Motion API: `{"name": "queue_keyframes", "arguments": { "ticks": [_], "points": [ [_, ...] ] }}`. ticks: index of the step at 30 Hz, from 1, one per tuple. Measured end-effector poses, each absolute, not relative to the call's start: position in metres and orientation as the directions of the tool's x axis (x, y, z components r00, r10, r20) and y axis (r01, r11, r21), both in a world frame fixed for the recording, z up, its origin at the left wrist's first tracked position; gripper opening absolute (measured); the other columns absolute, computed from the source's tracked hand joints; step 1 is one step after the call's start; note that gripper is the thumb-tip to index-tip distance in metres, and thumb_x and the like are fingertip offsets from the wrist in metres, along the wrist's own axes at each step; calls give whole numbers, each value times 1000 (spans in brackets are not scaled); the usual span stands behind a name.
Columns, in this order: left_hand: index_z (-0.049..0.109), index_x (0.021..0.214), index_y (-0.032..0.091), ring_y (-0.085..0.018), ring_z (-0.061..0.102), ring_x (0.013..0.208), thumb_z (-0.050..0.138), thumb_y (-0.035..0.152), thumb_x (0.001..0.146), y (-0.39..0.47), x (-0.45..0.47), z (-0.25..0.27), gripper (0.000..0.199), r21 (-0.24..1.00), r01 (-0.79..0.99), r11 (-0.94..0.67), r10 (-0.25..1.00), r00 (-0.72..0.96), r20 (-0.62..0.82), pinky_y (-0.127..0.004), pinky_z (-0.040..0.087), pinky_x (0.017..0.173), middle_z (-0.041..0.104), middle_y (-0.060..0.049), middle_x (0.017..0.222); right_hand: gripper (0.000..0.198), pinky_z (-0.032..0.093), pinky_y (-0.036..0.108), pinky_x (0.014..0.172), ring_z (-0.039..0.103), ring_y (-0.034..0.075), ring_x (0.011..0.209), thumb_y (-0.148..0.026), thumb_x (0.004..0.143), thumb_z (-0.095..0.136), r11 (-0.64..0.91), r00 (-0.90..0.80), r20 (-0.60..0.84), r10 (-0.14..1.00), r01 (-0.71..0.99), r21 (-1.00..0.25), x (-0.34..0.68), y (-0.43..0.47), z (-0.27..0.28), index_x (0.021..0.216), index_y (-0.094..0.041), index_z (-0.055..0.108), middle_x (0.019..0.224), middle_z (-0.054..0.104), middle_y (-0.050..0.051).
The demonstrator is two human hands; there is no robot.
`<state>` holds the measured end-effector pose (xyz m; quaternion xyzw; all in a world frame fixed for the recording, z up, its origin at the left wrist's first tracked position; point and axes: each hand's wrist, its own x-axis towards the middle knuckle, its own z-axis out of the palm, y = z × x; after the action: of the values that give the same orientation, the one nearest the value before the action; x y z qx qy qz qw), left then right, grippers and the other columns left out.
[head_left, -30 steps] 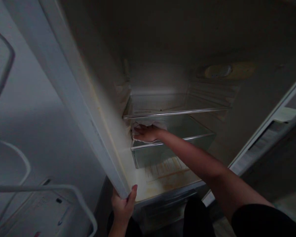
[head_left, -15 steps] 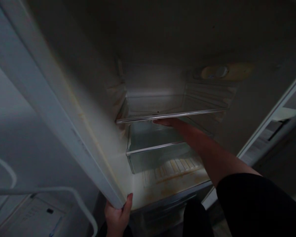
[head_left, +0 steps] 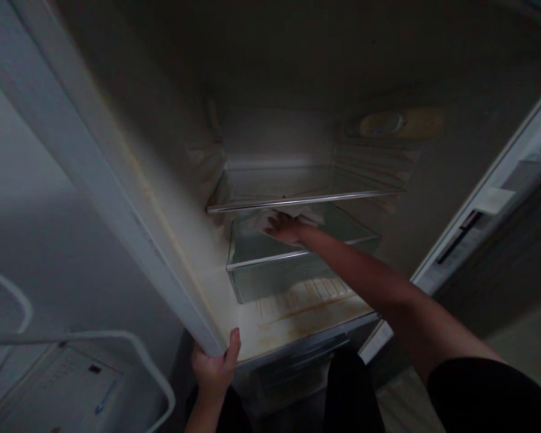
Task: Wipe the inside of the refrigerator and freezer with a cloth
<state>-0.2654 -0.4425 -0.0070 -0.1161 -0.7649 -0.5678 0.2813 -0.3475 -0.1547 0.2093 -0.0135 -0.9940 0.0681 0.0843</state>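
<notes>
R hand [head_left: 285, 227] presses cloth [head_left: 297, 214] on shelf [head_left: 342, 225]; L hand [head_left: 214, 371] grips fridge edge [head_left: 198, 328].

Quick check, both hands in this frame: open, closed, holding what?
Left hand: closed, gripping the lower edge of the fridge door.
Right hand: pressed on a white cloth over the lower glass shelf; grip cannot be told.

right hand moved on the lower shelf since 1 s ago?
Yes. The right hand on the white cloth went from the lower glass shelf's front-left corner toward its middle.

Inside a dim fridge, a lower glass shelf [head_left: 297, 255] carries a pale cloth [head_left: 293, 214], beneath an upper glass shelf [head_left: 306, 198].
</notes>
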Motion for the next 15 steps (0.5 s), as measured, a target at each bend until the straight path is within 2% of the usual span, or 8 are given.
{"name": "queue_keyframes", "arguments": {
  "ticks": [2,4,6,8,10,13,15],
  "points": [
    [67,95,14,-32,76,86,77,55,74,-442,-264,-3,47,816,491,305,-125,-829,545,-44,63,81,76,-16,93,63,28,65,123,33,38,154,-56,107,41,987,-993,103,-51,-66,-148,-343,-187,203,161,-26,41,167,35,15],
    [67,96,13,-33,76,88,76,57,73,-442,-263,-1,51,837,466,287,-114,-851,513,-46,62,84,76,-17,95,64,25,61,125,30,36,156,-55,108,34,967,-979,100,-177,-192,-167,-335,-211,199,165,-27,33,170,28,12],
    [67,100,13,-34,76,90,75,59,73,-443,-262,0,55,856,425,294,-115,-873,473,-48,62,86,76,-18,95,60,23,57,127,29,33,157,-50,109,31,938,-953,125,-276,-295,-183,-326,-217,199,164,-26,36,170,28,10],
    [67,102,13,-34,76,91,75,60,72,-444,-261,0,56,866,401,300,-114,-886,450,-48,62,87,76,-18,97,60,22,52,129,28,30,158,-51,108,35,930,-948,115,-298,-315,-189,-316,-202,202,163,-27,39,170,30,8],
    [66,102,14,-33,76,92,76,59,72,-445,-261,0,55,859,418,296,-98,-881,463,-48,62,87,76,-18,99,68,20,53,129,26,33,158,-63,103,40,961,-978,76,-194,-205,-187,-304,-171,206,163,-31,39,170,30,7],
    [65,99,14,-33,75,93,77,58,71,-445,-262,1,54,830,472,299,-103,-848,519,-48,61,90,75,-18,98,91,15,64,126,23,44,157,-86,90,42,978,-992,55,113,101,-184,-288,-109,210,165,-36,32,172,25,7],
    [65,98,14,-33,75,94,77,58,71,-445,-263,1,53,819,488,301,-120,-833,541,-48,61,89,75,-18,96,100,18,67,124,23,48,155,-90,85,43,947,-955,79,284,267,-178,-279,-69,210,166,-33,30,172,26,9]
  ]
}}
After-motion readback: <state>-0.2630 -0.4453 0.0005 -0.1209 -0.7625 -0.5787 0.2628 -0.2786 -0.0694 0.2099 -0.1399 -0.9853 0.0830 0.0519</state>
